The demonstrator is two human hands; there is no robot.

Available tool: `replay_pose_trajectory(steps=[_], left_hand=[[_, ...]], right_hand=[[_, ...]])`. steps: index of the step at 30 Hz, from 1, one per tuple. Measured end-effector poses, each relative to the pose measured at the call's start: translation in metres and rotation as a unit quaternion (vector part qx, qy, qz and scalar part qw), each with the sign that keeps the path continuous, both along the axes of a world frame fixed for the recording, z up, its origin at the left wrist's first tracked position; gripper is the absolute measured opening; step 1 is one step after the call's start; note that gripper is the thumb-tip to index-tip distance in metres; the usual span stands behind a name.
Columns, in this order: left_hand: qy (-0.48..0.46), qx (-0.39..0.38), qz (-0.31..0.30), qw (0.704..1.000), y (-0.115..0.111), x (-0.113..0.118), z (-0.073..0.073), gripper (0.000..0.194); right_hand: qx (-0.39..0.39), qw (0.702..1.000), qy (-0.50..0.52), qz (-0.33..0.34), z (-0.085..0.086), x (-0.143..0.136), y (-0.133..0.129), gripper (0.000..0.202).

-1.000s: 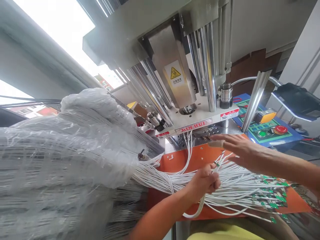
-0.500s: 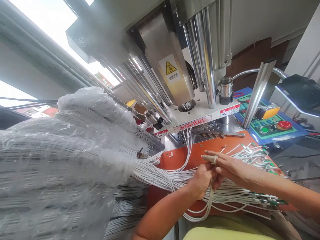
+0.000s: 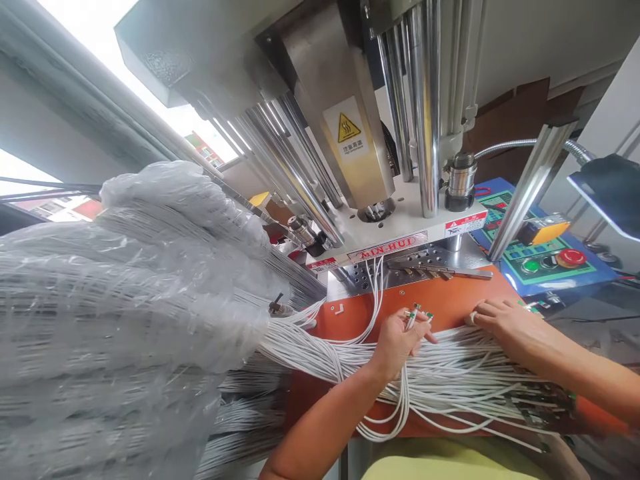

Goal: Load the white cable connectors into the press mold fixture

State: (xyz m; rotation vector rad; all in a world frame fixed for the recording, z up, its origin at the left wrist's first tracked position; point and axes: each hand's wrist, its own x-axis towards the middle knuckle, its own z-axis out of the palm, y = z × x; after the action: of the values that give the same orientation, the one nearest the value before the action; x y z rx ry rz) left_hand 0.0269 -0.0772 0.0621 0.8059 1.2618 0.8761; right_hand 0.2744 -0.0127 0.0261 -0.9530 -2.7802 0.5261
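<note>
Left hand (image 3: pixel 397 340): pinching a few green-tipped wire ends (image 3: pixel 414 316).
Right hand (image 3: pixel 503 323): open, flat on the white wires (image 3: pixel 450 373).
Progress: three wires (image 3: pixel 376 287) seated in the machine (image 3: pixel 395 243); most unloaded.

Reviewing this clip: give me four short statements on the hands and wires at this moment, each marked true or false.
1. The left hand pinches a few white wires with green-tipped ends. True.
2. The right hand presses the red button. False: it rests on the wire bundle lying on the orange mat.
3. The big wire bundle at left is wrapped in clear plastic. True.
4. The warning sticker is blue. False: the sticker is yellow.
</note>
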Motion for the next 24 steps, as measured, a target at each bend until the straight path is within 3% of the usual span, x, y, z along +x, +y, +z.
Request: replay_pose_trajectory(steps=[2,5,9,13,17,21,24], left_hand=[[0.038,0.014,-0.003,0.999,0.002,-0.002,0.000,0.029],[0.117,0.032,-0.004,0.993,0.005,-0.002,0.003,0.022],[0.198,0.087,0.002,0.976,0.013,0.004,0.009,0.011],[0.215,0.134,0.003,0.967,0.023,0.010,0.011,0.009],[0.220,0.161,-0.002,0.962,0.031,0.013,0.007,0.007],[0.220,0.167,-0.033,0.961,0.030,0.014,-0.001,0.007],[0.228,0.162,-0.040,0.959,0.028,0.012,-0.005,0.012]], right_hand=[[-0.013,1.000,0.007,-0.001,0.008,0.003,-0.005,0.022],[0.009,0.998,0.038,-0.049,0.011,-0.002,0.017,0.023],[0.082,0.990,0.017,-0.110,-0.004,-0.024,0.069,0.026],[0.043,0.991,-0.088,-0.090,-0.016,-0.042,0.096,0.030],[-0.006,0.990,-0.111,-0.090,-0.002,-0.050,0.080,0.023],[-0.196,0.968,-0.099,-0.117,0.028,-0.053,0.049,0.012],[-0.300,0.944,-0.026,-0.134,0.038,-0.054,0.035,0.010]])
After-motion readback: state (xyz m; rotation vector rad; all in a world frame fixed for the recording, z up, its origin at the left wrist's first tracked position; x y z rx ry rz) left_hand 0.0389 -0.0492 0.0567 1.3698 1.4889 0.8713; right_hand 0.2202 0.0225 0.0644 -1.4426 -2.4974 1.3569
